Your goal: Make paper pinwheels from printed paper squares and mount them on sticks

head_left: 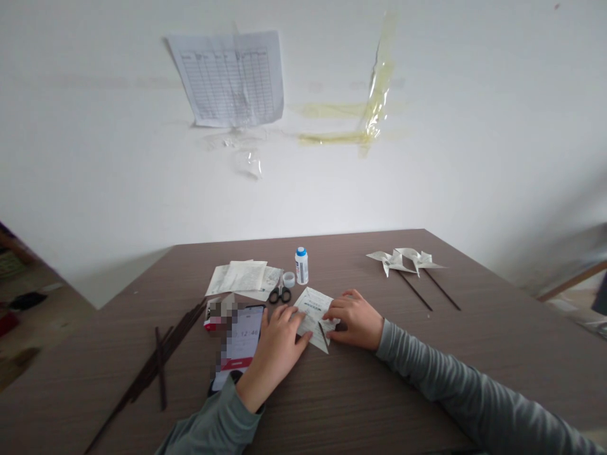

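- one printed paper sheet (310, 303) is lying askew near the middle of the table (355, 404). what is touching it?

- the left hand (279, 344) is resting over its left side, thumb and fingers standing apart. the right hand (353, 321) is touching its right edge; whether those fingers are pinching paper, i cannot tell.

- so which step is running?

- i'd judge the person is flattening or folding it; a dark narrow line (324, 337), maybe a slit, is pointing toward the near corner.

- and the next move?

- probably it's calling for the left steadying while the right is working gently.

- what's lying around?

- scissors (279, 294) and a blue-capped bottle (302, 268) are sitting just beyond; dark sticks (165, 351) are lying left, two paper pinwheels (420, 259) far right.
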Tool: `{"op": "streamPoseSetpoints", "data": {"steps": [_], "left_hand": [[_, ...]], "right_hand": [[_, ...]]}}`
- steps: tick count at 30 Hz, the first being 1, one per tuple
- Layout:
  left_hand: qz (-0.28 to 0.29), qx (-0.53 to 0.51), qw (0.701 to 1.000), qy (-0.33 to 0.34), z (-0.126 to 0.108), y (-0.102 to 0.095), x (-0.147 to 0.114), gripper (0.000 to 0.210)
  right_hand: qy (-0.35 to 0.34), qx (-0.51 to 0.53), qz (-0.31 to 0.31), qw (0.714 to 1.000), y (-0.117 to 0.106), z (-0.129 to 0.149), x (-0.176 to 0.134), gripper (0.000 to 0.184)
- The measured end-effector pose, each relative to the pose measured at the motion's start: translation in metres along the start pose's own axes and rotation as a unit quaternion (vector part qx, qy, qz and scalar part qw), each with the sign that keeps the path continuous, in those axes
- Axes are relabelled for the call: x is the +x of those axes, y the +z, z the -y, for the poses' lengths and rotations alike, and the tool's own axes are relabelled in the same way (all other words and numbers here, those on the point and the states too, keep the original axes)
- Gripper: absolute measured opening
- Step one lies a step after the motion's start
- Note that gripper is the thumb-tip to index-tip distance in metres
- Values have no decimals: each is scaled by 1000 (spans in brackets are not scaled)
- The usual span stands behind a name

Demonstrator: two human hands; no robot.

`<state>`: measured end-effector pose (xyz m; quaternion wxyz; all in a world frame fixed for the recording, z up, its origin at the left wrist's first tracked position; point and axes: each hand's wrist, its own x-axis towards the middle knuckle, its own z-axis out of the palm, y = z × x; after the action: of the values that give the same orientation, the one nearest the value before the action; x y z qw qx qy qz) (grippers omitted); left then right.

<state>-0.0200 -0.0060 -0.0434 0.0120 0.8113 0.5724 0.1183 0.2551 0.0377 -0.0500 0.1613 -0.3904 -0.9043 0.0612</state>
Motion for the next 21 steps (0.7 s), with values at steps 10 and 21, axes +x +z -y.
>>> {"op": "streamPoseSetpoints", "data": {"steps": [10, 21], "left_hand": [[0, -25, 1000, -6, 1, 1, 2, 41], [-7, -57, 998, 12, 4, 8, 5, 33]], "right_hand": [[-4, 28, -11, 1000, -2, -4, -3, 34], [36, 77, -44, 995, 15, -8, -7, 23]]}}
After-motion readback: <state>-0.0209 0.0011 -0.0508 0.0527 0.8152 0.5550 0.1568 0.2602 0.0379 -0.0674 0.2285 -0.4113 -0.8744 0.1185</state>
